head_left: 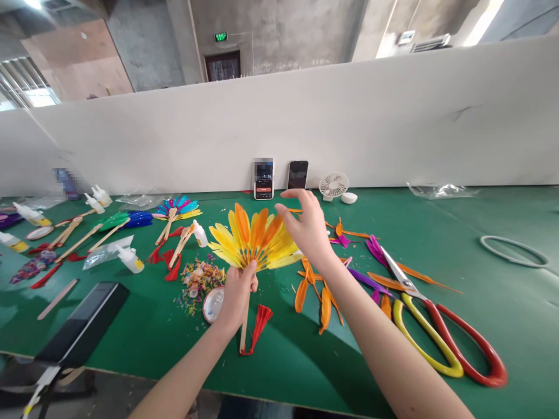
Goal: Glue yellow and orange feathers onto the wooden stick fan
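My left hand [239, 291] is wrapped round the base of a feather fan [253, 235], yellow at the sides with orange feathers in the middle. A wooden handle [244, 326] and a red tassel [262, 320] hang below that hand. At the fan's upper right, my right hand [309, 224] is raised with thumb and forefinger apart, and nothing shows between them. Loose orange feathers [325, 305] and purple feathers [367, 279] lie on the table to the right, beside large scissors [410, 285] with yellow and red handles.
Trimmed feather scraps [201, 282] and a white lid [213, 304] lie left of the fan. Further left are glue bottles [130, 259], other feather fans [177, 209] and a black box [82, 323]. Phones [264, 179] and a small fan [333, 186] stand by the white partition [279, 128].
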